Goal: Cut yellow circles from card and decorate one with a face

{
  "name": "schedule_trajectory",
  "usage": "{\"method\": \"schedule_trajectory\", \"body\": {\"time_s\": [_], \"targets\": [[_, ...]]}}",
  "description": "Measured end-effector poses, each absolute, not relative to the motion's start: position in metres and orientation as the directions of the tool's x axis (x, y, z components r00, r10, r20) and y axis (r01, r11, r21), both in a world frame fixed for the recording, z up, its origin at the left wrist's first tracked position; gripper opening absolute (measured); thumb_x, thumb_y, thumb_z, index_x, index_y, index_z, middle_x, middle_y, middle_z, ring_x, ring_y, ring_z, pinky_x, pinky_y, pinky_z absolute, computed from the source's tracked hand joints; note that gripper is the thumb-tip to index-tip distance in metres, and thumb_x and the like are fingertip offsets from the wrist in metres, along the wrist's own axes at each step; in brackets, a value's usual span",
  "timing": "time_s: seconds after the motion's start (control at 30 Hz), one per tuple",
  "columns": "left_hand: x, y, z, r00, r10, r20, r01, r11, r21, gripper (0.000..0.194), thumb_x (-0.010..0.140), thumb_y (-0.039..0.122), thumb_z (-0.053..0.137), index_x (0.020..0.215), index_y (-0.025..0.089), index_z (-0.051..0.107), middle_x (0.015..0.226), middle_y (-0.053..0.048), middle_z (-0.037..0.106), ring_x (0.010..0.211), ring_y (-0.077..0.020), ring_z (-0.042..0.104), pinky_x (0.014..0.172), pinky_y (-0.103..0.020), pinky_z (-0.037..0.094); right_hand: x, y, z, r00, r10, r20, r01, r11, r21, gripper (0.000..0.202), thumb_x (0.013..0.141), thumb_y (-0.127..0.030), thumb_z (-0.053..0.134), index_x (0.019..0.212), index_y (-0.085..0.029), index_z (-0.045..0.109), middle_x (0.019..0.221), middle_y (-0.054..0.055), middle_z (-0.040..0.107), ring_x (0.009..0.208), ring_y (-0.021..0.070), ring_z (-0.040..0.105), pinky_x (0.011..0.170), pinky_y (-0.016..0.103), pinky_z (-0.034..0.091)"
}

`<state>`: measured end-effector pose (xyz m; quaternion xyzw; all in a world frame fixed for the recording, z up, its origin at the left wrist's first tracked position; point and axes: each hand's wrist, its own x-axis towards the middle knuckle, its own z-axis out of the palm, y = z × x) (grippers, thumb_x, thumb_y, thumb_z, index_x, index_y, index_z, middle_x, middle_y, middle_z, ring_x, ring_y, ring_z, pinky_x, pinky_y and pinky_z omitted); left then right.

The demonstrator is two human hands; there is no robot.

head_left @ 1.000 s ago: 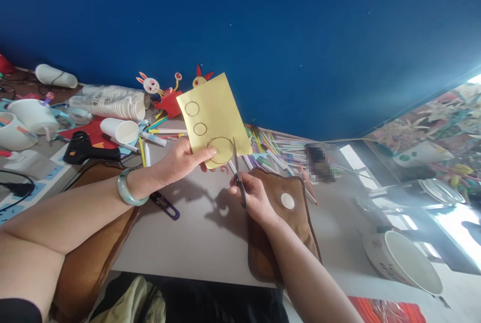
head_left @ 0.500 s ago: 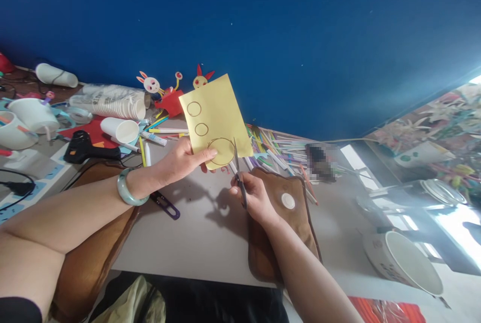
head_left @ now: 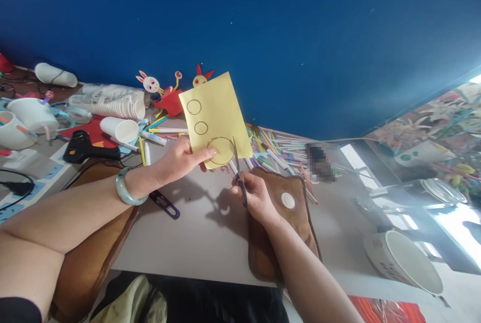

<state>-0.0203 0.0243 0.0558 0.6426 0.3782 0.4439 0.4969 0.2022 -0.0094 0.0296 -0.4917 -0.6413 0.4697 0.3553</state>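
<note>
My left hand [head_left: 186,162] pinches the lower left part of a yellow sheet of paper [head_left: 221,107], thumb on its front face. Three circles are drawn on the sheet: two small ones at its left and a larger one near the lower edge, partly under my thumb. In my right hand [head_left: 255,195] is a pair of scissors [head_left: 242,187], its handles around my fingers. The blades reach up over the paper's lower edge, beside the right side of the large circle. Both hands are held above the table [head_left: 180,253].
Brown padded cushions [head_left: 278,243] lie under both forearms. A black glue gun [head_left: 90,147], paper cups [head_left: 120,130] and a purple cutter [head_left: 165,205] are at left. Coloured sticks and markers [head_left: 278,157] lie behind, with rabbit figures [head_left: 152,85] by the blue wall. A white bowl [head_left: 409,263] stands right.
Almost nothing differs. The paper has tilted up very slightly, and the scissors stay at nearly the same place by the large circle.
</note>
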Motion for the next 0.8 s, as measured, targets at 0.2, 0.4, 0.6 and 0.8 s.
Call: {"method": "schedule_trajectory", "body": {"time_s": [0.2,0.4,0.6,0.8], "targets": [[-0.0212,0.0246,0.0568,0.341,0.922,0.184,0.016,-0.202,0.979,0.032,0.086,0.041,0.063,0.103,0.016,0.070,0.085,-0.006,0.074,0.077,-0.0190,0.069,0.065,-0.028,0.057,0.2040,-0.0081,0.0284,-0.277,0.961,-0.014,0.282,0.067,-0.957,0.053,0.062,-0.062,0.077,0.057,-0.020,0.044,0.057,-0.003,0.045,0.058,0.0112,0.037,0.053,0.026,0.028],[-0.0213,0.0251,0.0577,0.340,0.921,0.188,0.023,-0.208,0.978,0.030,0.085,0.040,0.063,0.102,0.015,0.070,0.083,-0.006,0.074,0.075,-0.0180,0.068,0.065,-0.027,0.056,0.2041,-0.0078,0.0273,-0.279,0.960,-0.005,0.262,0.071,-0.962,0.053,0.061,-0.060,0.078,0.056,-0.019,0.045,0.057,-0.003,0.044,0.058,0.0109,0.037,0.053,0.025,0.028],[-0.0215,0.0247,0.0583,0.339,0.922,0.185,0.020,-0.204,0.979,0.029,0.085,0.042,0.064,0.091,0.015,0.071,0.079,-0.006,0.073,0.072,-0.0179,0.067,0.064,-0.028,0.056,0.2034,-0.0093,0.0308,-0.269,0.963,-0.020,0.278,0.058,-0.959,0.054,0.060,-0.062,0.078,0.056,-0.019,0.045,0.057,-0.003,0.045,0.057,0.0107,0.037,0.053,0.025,0.027],[-0.0221,0.0259,0.0596,0.344,0.919,0.191,-0.014,-0.199,0.980,0.031,0.085,0.042,0.064,0.099,0.015,0.070,0.081,-0.006,0.073,0.075,-0.0188,0.067,0.064,-0.028,0.056,0.2035,-0.0090,0.0302,-0.262,0.965,-0.015,0.283,0.062,-0.957,0.056,0.059,-0.064,0.078,0.055,-0.019,0.045,0.057,-0.003,0.044,0.056,0.0104,0.036,0.052,0.025,0.027]]}}
